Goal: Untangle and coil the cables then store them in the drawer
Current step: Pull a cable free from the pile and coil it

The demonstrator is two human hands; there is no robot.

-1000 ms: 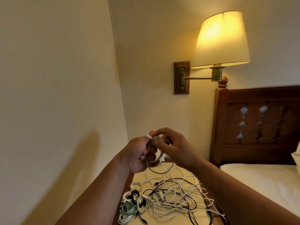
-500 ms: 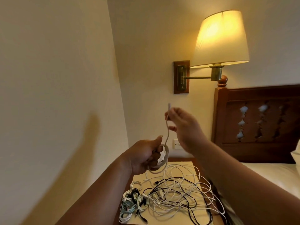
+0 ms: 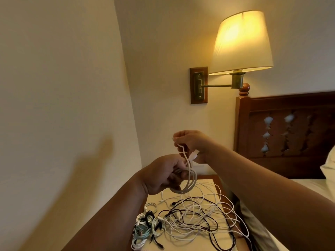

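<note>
Your two arms come into the head view bare — no sleeve, no cuff on either forearm as far down as the frame's lower edge shows them. Your left hand [image 3: 161, 173] wears no glove, and its wrist carries no watch, strap or band. Your right hand [image 3: 193, 144] is equally bare; its wrist is plain too. No ring shows on the fingers [image 3: 178, 138] that face the camera — the others are folded out of sight, so you can't tell there. The rest of your body stays outside the picture.
</note>
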